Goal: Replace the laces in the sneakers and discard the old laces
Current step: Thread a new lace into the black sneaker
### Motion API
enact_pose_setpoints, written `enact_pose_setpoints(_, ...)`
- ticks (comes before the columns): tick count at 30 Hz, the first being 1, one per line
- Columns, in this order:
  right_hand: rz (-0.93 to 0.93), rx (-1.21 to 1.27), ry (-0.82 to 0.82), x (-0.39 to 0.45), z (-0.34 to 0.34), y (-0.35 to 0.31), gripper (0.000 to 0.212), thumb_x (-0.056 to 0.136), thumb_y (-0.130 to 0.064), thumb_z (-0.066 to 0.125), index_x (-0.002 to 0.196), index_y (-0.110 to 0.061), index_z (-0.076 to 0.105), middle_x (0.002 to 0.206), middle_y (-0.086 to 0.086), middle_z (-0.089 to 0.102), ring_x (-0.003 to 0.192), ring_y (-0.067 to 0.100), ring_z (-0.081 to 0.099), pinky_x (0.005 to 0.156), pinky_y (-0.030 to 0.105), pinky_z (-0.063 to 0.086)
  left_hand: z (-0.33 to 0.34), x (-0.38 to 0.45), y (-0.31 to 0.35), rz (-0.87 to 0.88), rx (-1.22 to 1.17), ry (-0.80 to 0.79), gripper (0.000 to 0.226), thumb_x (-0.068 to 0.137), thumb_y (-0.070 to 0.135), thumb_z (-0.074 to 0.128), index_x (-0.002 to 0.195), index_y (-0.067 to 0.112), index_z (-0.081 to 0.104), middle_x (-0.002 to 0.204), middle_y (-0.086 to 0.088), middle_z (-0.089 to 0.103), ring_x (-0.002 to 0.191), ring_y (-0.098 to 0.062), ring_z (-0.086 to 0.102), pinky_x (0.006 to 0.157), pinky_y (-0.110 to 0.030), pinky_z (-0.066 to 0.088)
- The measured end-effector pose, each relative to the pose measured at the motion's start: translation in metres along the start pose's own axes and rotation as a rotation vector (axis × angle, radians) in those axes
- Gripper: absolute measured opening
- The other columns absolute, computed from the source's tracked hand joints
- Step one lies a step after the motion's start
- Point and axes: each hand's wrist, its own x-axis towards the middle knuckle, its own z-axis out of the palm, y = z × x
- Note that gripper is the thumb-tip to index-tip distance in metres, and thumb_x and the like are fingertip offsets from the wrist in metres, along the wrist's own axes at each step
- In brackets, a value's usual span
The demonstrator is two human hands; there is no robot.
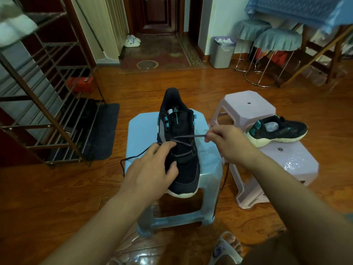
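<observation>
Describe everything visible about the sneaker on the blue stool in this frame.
The sneaker is dark, mesh-looking, with a cream sole, teal lace loops and a logo tab on the tongue. It stands upright on the blue stool, toe toward the camera, heel away. A dark lace crosses only its lower eyelets; the upper loops are empty. The left hand rests on its side, fingers at the lace, and the right hand pinches a lace end pulled out sideways. Loose lace hangs off both stool sides.
</observation>
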Motion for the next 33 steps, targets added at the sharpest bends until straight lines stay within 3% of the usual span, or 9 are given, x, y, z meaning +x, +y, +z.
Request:
enact_pose_setpoints(4, 0.062, -0.011, -0.067, 0.001, 0.001, 0.008, 0.024, 0.105, -0.027, 0.051, 0.097, -0.021, 0.073, 0.075, 0.000, 0.064, 0.053, 0.010, 0.049, 0.050, 0.023, 0.038, 0.001, -0.001, 0.000, 0.006, 0.013, -0.017, 0.048, 0.098, 0.048, 0.047, 0.142, 0.044, 0.030, 0.122, 0.015, 0.050, 0.101, -0.016, 0.062, 0.075, -0.038, 0.056)
enact_pose_setpoints(7, 0.062, 0.059, -0.161, -0.009, -0.013, 0.000, 0.018, 0.101, -0.033, 0.058, 0.099, -0.022, 0.072, 0.082, 0.004, 0.066, 0.070, 0.019, 0.060, 0.065, 0.038, 0.050, -0.005, -0.002, -0.002, 0.008, -0.039, 0.018, 0.047, 0.098, 0.041, 0.053, 0.142, 0.042, 0.038, 0.108, 0.019, 0.050, 0.095, -0.009, 0.059, 0.071, -0.029, 0.050)
enact_pose_setpoints(13, -0.180, 0.198, -0.445, -0.049, -0.029, -0.043, 0.012, 0.099, -0.025, 0.063, 0.094, -0.018, 0.071, 0.076, 0.004, 0.060, 0.064, 0.013, 0.052, 0.059, 0.023, 0.043, -0.025, -0.002, 0.028, 0.237, -0.169, -0.003, 0.048, 0.099, 0.046, 0.048, 0.146, 0.053, 0.040, 0.068, 0.016, 0.054, 0.067, -0.005, 0.056, 0.057, -0.018, 0.042)
enact_pose_setpoints(17, -0.001, -0.132, -0.213, -0.040, -0.031, -0.010, 0.017, 0.100, -0.018, 0.057, 0.097, -0.027, 0.072, 0.082, -0.007, 0.065, 0.068, 0.000, 0.059, 0.058, 0.016, 0.041, -0.026, 0.000, 0.025, 0.221, -0.031, -0.052, 0.033, 0.099, 0.052, 0.033, 0.103, 0.035, 0.061, 0.078, 0.013, 0.061, 0.072, -0.007, 0.059, 0.062, -0.032, 0.051)
enact_pose_setpoints(20, 0.423, -0.274, 0.111, -0.014, -0.056, 0.059, 0.018, 0.098, -0.025, 0.055, 0.102, -0.018, 0.071, 0.102, 0.009, 0.068, 0.090, 0.022, 0.064, 0.074, 0.036, 0.053, -0.034, -0.001, 0.016, 0.158, -0.097, -0.005, 0.025, 0.101, 0.047, 0.041, 0.091, 0.033, 0.058, 0.067, 0.011, 0.057, 0.063, -0.008, 0.058, 0.050, -0.022, 0.042)
enact_pose_setpoints(23, 0.671, -0.327, 0.110, 0.001, -0.069, 0.108, 0.034, 0.100, -0.033, 0.042, 0.112, -0.008, 0.062, 0.101, 0.017, 0.065, 0.086, 0.036, 0.059, 0.069, 0.039, 0.046, -0.041, -0.001, 0.011, 0.094, -0.230, 0.040, 0.025, 0.100, 0.044, 0.050, 0.079, 0.032, 0.057, 0.064, 0.009, 0.059, 0.055, -0.012, 0.056, 0.046, -0.029, 0.037)
enact_pose_setpoints(26, 0.826, -0.036, 0.120, -0.004, -0.066, 0.102, 0.039, 0.105, -0.037, 0.043, 0.105, -0.002, 0.061, 0.081, 0.018, 0.059, 0.067, 0.030, 0.053, 0.058, 0.034, 0.045, -0.045, 0.000, 0.014, 0.074, -0.224, 0.006, 0.028, 0.099, 0.044, 0.053, 0.075, 0.031, 0.058, 0.062, 0.008, 0.059, 0.050, -0.015, 0.052, 0.046, -0.041, 0.040)
enact_pose_setpoints(28, 0.884, 0.073, 0.180, -0.004, -0.067, 0.098, 0.029, 0.103, -0.028, 0.051, 0.103, -0.002, 0.064, 0.080, 0.020, 0.063, 0.068, 0.032, 0.061, 0.067, 0.040, 0.057, -0.048, 0.000, 0.013, 0.054, -0.218, 0.004, 0.032, 0.099, 0.040, 0.056, 0.068, 0.028, 0.057, 0.056, 0.003, 0.055, 0.048, -0.017, 0.051, 0.048, -0.044, 0.041)
enact_pose_setpoints(33, 0.890, 0.410, 0.198, -0.008, -0.066, 0.091, 0.020, 0.104, -0.009, 0.048, 0.111, -0.001, 0.065, 0.078, 0.015, 0.061, 0.063, 0.024, 0.058, 0.064, 0.037, 0.056, -0.047, 0.007, 0.000, -0.048, -0.122, -0.003, 0.050, 0.098, 0.033, 0.056, 0.052, 0.016, 0.047, 0.048, -0.005, 0.046, 0.042, -0.015, 0.037, 0.047, -0.035, 0.029)
